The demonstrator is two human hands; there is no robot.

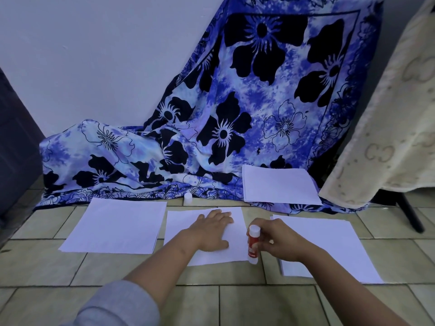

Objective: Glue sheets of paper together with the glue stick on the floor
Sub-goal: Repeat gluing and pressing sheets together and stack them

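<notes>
On the pale tiled floor [211, 302], at nine o'clock from the work, a white rectangular paper sheet [115, 225] is lying flat and untouched. Just beyond its far right corner, at eleven o'clock from the hands, a small white plastic cap [188, 198] is standing against the hem of the blue flowered cloth [235, 114], so the stick is already uncapped. In the centre, the left hand [211, 231] is pressing the middle white paper sheet [235, 254] down with its fingers straight and spread, holding nothing. At three o'clock from it, the right hand [281, 241] is curling its fingers round the red-and-white glue stick [253, 245], which is standing nearly upright with its lower end touching the sheet's near right corner. It looks as if gluing is only beginning; no glue trace is showing. Further at three o'clock, white sheets lying slightly offset [334, 245] are waiting apart from the middle one; whether they are already bonded I cannot tell. At one o'clock, a neat stack of white paper [280, 184] is resting on the cloth, seemingly still to be worked through. A cream patterned blanket [388, 137] is hanging at the far right.
</notes>
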